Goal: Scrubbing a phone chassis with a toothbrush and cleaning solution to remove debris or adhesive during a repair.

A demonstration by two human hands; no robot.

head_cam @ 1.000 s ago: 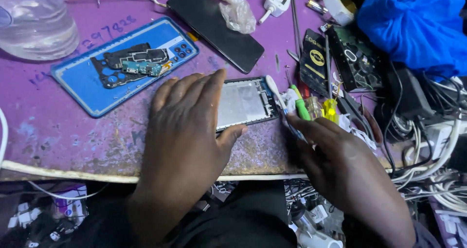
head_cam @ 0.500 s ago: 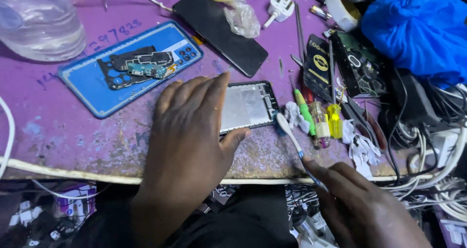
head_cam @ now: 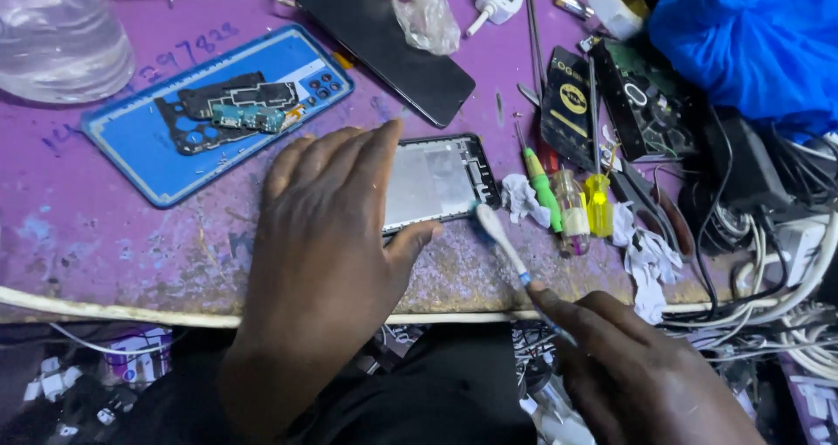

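Bare counter (head_cam: 78, 235) lies open along the front-left edge; screwdrivers (head_cam: 572, 205), cables (head_cam: 768, 262) crowd the right edge.

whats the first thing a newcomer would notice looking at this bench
Most likely the left hand spread flat over an opened phone frame at mid-bench, while the right hand points a white toothbrush at its corner. Next, the blue phone back cover holding small circuit parts, upper left.
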